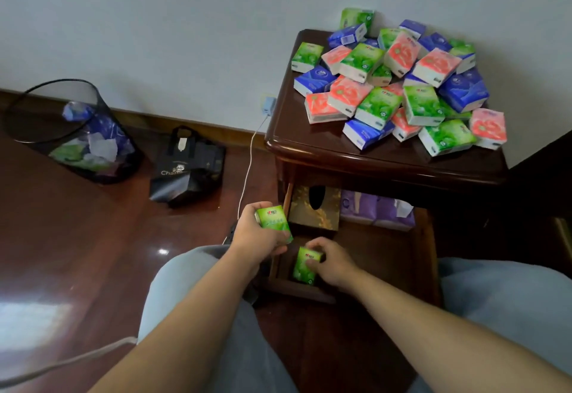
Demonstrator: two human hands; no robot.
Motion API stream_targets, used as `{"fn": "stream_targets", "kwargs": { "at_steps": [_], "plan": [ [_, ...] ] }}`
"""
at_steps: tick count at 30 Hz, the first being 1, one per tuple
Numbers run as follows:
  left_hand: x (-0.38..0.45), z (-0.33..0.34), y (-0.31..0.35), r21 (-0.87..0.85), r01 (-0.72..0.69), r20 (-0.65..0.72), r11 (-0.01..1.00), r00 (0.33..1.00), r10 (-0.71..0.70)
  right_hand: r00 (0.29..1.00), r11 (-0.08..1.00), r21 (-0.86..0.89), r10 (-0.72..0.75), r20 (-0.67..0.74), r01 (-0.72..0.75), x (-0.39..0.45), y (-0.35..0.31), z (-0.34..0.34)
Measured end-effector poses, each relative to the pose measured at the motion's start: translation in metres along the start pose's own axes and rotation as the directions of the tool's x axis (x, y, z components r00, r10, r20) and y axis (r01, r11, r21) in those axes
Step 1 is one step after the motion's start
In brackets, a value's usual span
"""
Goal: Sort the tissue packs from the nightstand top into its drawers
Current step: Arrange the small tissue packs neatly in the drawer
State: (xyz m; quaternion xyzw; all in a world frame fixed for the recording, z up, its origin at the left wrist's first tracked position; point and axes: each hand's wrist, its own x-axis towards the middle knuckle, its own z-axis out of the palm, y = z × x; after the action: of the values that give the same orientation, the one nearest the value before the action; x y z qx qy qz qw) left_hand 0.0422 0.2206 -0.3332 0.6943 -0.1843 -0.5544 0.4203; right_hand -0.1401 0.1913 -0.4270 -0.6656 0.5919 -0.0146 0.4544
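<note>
A: Writing first. Anything legible?

B: Little. The black tote bag [188, 165] on the floor shows pale lettering starting "Cha", the rest lost in a fold. The tissue packs carry a small red logo at the top edge, too blurred to read.

A: Hands?

B: Left hand [255, 234] grips a green pack [274, 222], fingers curled round it, held just above the left front corner of the open drawer [414, 256]. Right hand [329, 261] pinches a second green pack [305, 265], which stands on end inside the drawer's front left corner, near the front wall.

A: The remaining packs?

B: Heaped on the nightstand top [309, 145]: the pile of packs [399, 83] mixes green, blue and coral-pink, stacked loosely against the wall, some tilted, some flat.

A: Other drawer contents?

B: A gold patterned tissue box [312, 210] with a dark oval slot at the back left; purple tissue packs [377, 210] beside it to the right, one with white tissue poking out. The nightstand's top overhangs the drawer's rear part.

A: Surroundings?

B: Wire wastebasket [71, 132] at far left, holding crumpled blue and green wrappers. A wall charger [267, 105] with a white cable [247, 172] running down beside the nightstand. Glossy wood floor. The person's knees, in light grey trousers, flank the drawer.
</note>
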Motion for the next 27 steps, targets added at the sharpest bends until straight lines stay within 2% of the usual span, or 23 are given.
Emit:
{"fn": "stream_targets", "kwargs": {
  "at_steps": [7, 10, 15, 20, 22, 23, 25, 27],
  "plan": [
    [0.012, -0.010, -0.001, -0.020, 0.025, -0.062, 0.999, 0.998, -0.026, 0.996, 0.992, -0.125, 0.027, 0.081, -0.016, 0.031, -0.004, 0.031],
    [0.012, -0.013, -0.001, -0.021, 0.031, -0.090, 0.999, 0.995, -0.033, 0.998, 0.980, -0.192, 0.059, 0.006, -0.057, 0.037, -0.007, 0.040],
    [0.010, -0.015, 0.002, -0.012, 0.031, -0.100, 0.999, 0.995, -0.032, 0.992, 0.973, -0.194, 0.124, -0.031, -0.128, 0.040, -0.009, 0.049],
    [0.005, -0.011, 0.005, 0.014, 0.052, -0.098, 0.999, 0.994, -0.050, 0.988, 0.985, -0.086, 0.154, 0.012, -0.152, 0.038, -0.011, 0.033],
    [0.005, -0.007, 0.005, 0.004, 0.060, -0.088, 0.998, 0.994, -0.060, 0.994, 0.993, 0.049, 0.105, -0.031, -0.103, 0.034, -0.015, 0.021],
    [0.005, -0.006, 0.005, -0.007, 0.059, -0.088, 0.998, 0.994, -0.059, 0.994, 0.975, 0.204, 0.101, -0.051, -0.089, 0.031, -0.021, 0.014],
    [0.005, -0.001, 0.004, 0.005, 0.022, -0.104, 1.000, 0.994, -0.022, 0.993, 0.835, 0.543, 0.118, -0.014, -0.092, 0.020, -0.035, -0.005],
    [0.005, 0.003, 0.001, 0.022, -0.019, -0.104, 1.000, 0.994, 0.021, 0.997, 0.706, 0.705, 0.048, 0.054, -0.072, 0.009, -0.046, -0.023]
  ]
}}
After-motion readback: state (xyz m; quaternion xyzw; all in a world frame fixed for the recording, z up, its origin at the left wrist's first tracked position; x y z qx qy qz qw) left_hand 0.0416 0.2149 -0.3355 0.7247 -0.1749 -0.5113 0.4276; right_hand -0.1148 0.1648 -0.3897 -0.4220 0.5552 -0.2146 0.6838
